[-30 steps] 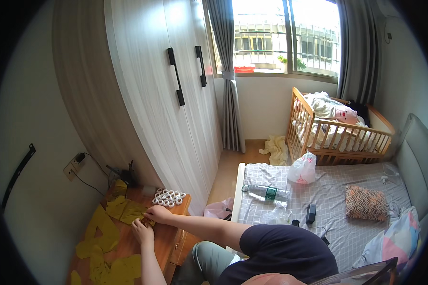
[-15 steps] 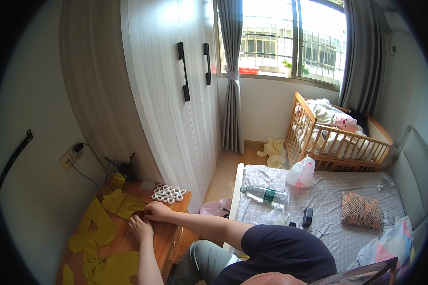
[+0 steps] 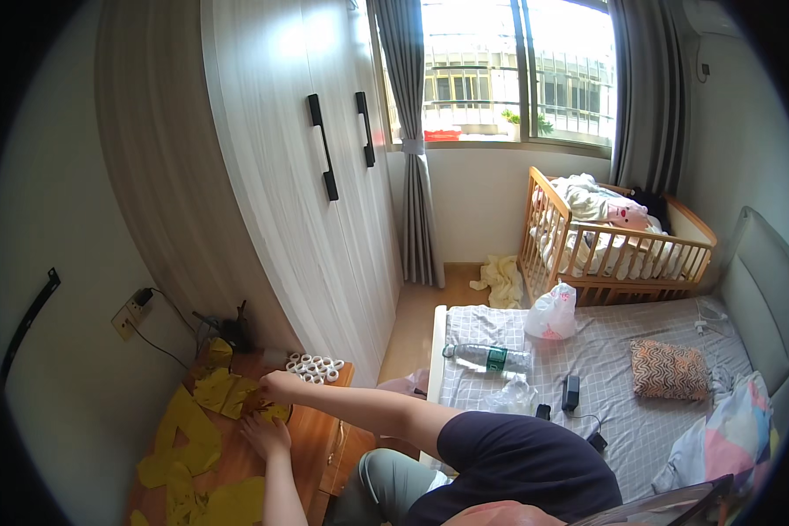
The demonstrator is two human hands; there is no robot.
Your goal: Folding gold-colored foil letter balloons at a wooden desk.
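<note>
A thin, crinkled yellow sheet lies on the brown wooden desk, with a darker brown patch near its right end. At that end, my left hand rests low with its fingers stretched out along the sheet's near edge. Just beyond it my right hand is closed, fingers bent down over the sheet's far edge; what the fingertips pinch is hidden. Beside my right hand stands a cluster of white rings. More cut yellow pieces spread over the desk to the left and nearer to me.
Black cables and a dark device sit at the desk's back corner by a wall socket. A tall wardrobe rises behind the desk. To the right, a bed holds a plastic bottle, bags and a pillow; a wooden crib stands beyond.
The whole view has shifted slightly. My hands have moved apart: the right one is farther from the left, and more yellow sheet shows between them.
</note>
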